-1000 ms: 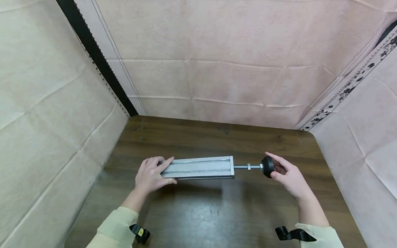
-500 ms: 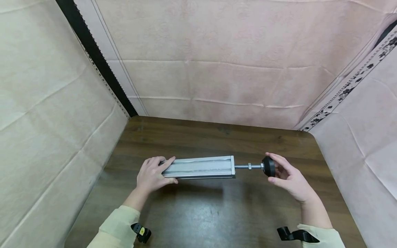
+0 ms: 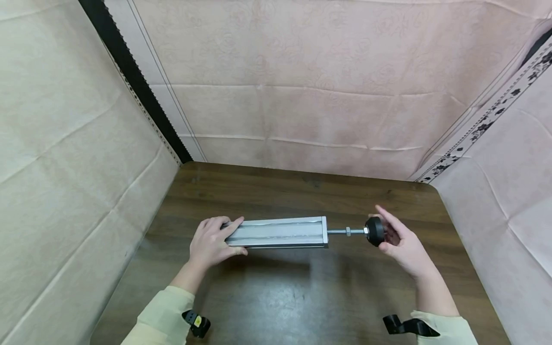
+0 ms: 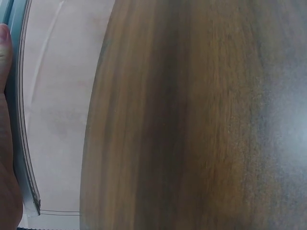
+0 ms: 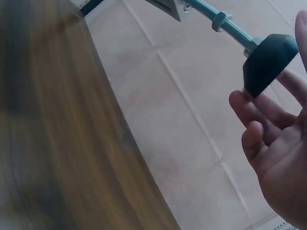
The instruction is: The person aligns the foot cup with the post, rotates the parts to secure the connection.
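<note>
A silver aluminium profile [image 3: 280, 233] is held level over the wooden table in the head view. My left hand [image 3: 212, 243] grips its left end, thumb along the near side and fingers over the top. From the right end runs a threaded rod with a nut [image 3: 348, 231], ending in a black levelling foot [image 3: 374, 231]. My right hand [image 3: 398, 242] has its thumb and fingers round this foot, the index finger raised past its upper edge. In the right wrist view a fingertip [image 5: 238, 98] meets the rim of the foot [image 5: 268, 64].
The brown wooden table [image 3: 276, 297] lies below, its far edge against a pale cloth backdrop [image 3: 302, 110]. Cloth walls stand at the left [image 3: 77, 143] and right [image 3: 496, 191]. Black camera mounts sit on both sleeves.
The right hand's fingers have shifted round the foot: they spread wider half a second ago, and now the index finger is raised. The profile has drifted slightly right; the left hand keeps its grip.
</note>
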Available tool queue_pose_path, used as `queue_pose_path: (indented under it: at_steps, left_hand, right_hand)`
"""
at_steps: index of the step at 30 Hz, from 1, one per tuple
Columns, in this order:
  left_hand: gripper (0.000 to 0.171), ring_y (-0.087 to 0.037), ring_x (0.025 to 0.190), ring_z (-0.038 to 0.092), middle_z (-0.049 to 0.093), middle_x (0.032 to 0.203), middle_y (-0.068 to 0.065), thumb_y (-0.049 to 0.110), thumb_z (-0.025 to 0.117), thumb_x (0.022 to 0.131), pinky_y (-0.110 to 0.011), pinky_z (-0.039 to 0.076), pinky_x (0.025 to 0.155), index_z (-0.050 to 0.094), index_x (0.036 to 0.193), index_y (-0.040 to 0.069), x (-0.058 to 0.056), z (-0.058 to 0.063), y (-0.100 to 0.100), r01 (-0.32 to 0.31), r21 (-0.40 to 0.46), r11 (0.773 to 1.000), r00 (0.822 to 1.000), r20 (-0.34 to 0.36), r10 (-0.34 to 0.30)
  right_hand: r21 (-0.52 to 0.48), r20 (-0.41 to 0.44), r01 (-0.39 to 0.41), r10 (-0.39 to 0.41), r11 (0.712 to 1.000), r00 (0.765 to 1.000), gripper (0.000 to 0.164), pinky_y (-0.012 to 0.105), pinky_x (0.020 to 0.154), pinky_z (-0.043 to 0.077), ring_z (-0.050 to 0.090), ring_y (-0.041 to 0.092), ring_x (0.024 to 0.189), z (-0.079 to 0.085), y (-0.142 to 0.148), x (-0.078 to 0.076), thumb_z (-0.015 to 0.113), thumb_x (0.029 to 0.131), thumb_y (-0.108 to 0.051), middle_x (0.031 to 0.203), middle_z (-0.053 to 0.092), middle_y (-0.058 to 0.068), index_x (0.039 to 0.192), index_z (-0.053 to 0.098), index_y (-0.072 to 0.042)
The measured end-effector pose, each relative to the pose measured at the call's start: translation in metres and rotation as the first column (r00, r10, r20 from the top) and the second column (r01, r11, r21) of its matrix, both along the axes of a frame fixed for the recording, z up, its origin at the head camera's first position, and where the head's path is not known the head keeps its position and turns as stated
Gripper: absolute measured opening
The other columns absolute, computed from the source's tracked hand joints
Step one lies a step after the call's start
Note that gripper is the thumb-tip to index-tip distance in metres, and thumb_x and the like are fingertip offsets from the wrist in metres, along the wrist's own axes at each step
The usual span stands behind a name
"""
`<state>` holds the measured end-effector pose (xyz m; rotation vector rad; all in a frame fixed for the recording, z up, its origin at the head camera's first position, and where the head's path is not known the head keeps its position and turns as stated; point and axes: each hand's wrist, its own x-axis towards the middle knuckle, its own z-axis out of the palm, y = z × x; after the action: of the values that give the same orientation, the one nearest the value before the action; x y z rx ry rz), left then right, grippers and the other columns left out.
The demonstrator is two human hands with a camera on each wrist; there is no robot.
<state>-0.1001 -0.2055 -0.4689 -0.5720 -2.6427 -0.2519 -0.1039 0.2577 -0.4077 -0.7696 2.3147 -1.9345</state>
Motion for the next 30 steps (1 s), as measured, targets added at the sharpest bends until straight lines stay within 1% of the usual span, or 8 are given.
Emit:
queue_pose_path:
  at_steps: [4,7,10,16,19,24,27,30]
  left_hand:
    - [0.090,-0.025,0.098,0.052,0.055,0.107,-0.007,0.081,0.056,0.059,-0.045,0.039,0.089,0.058,0.130,0.026,-0.0004,0.0003,0.0011,-0.003,0.003,1.000,1.000,0.019,0.003]
    - [0.091,-0.025,0.099,0.051,0.055,0.108,-0.006,0.085,0.048,0.061,-0.045,0.039,0.089,0.057,0.131,0.027,0.0000,0.0009,0.0008,-0.014,-0.008,1.000,0.999,0.042,0.014]
    - [0.090,-0.025,0.100,0.051,0.055,0.109,-0.006,0.077,0.063,0.058,-0.045,0.038,0.090,0.056,0.132,0.027,0.0006,0.0020,0.0006,-0.022,-0.022,1.000,0.998,0.057,0.023]
    - [0.089,-0.025,0.100,0.051,0.055,0.108,-0.007,0.070,0.072,0.055,-0.045,0.038,0.090,0.057,0.132,0.026,0.0017,0.0021,0.0023,-0.019,-0.010,1.000,0.998,0.059,0.019]
    - [0.088,-0.025,0.098,0.051,0.055,0.106,-0.007,0.077,0.063,0.058,-0.046,0.039,0.089,0.058,0.130,0.026,0.0012,0.0015,0.0035,-0.003,0.011,1.000,0.999,0.032,0.002]
    - [0.094,-0.026,0.098,0.052,0.056,0.106,-0.008,0.087,0.030,0.065,-0.046,0.039,0.088,0.059,0.130,0.025,0.0002,0.0005,0.0050,0.012,0.025,1.000,1.000,-0.004,-0.012]
    - [0.095,-0.025,0.098,0.052,0.055,0.106,-0.007,0.087,0.028,0.064,-0.046,0.039,0.088,0.059,0.130,0.025,0.0004,0.0007,0.0053,0.002,0.020,1.000,1.000,0.006,-0.002]
    - [0.094,-0.025,0.099,0.051,0.055,0.107,-0.007,0.087,0.032,0.063,-0.046,0.039,0.089,0.058,0.130,0.026,0.0001,0.0012,0.0051,-0.007,0.013,1.000,1.000,0.021,0.006]
  right_hand:
    - [-0.005,-0.031,-0.137,0.136,0.991,0.990,0.084,0.017,0.093,0.036,0.045,0.008,0.120,0.0044,0.0059,0.0018,0.063,0.077,0.018,0.146,0.035,0.002,0.147,0.021,0.000]
    - [0.005,-0.027,-0.164,0.164,0.986,0.986,0.081,0.018,0.093,0.037,0.047,0.009,0.119,0.0066,0.0070,0.0040,0.061,0.075,0.023,0.146,0.035,0.001,0.145,0.024,0.004]
    - [0.034,-0.014,-0.139,0.140,0.990,0.990,0.076,0.018,0.093,0.037,0.049,0.008,0.116,0.0072,0.0072,0.0046,0.061,0.076,0.022,0.144,0.037,0.004,0.142,0.029,0.006]
    - [0.075,-0.020,-0.038,0.039,0.996,0.999,0.073,0.016,0.082,0.043,0.055,0.007,0.102,0.0054,0.0069,0.0025,0.062,0.077,0.019,0.127,0.049,-0.001,0.142,0.037,-0.001]
    - [0.097,0.003,0.036,-0.037,0.995,0.999,0.065,0.018,0.073,0.046,0.058,0.006,0.094,0.0046,0.0060,0.0018,0.064,0.082,0.009,0.115,0.056,-0.005,0.141,0.041,-0.005]
    - [0.115,0.031,0.138,-0.143,0.984,0.989,0.049,0.023,0.065,0.048,0.061,0.006,0.085,0.0026,0.0035,0.0015,0.063,0.090,-0.017,0.103,0.059,-0.004,0.136,0.048,-0.007]
    - [0.101,0.022,0.116,-0.119,0.988,0.993,0.055,0.022,0.069,0.047,0.059,0.004,0.093,0.0027,0.0042,0.0009,0.060,0.092,-0.028,0.111,0.057,-0.005,0.141,0.043,-0.009]
    - [0.022,0.017,0.003,-0.004,1.000,1.000,0.066,0.020,0.079,0.044,0.053,0.005,0.109,0.0048,0.0073,0.0009,0.061,0.091,-0.015,0.131,0.048,-0.003,0.148,0.028,-0.009]
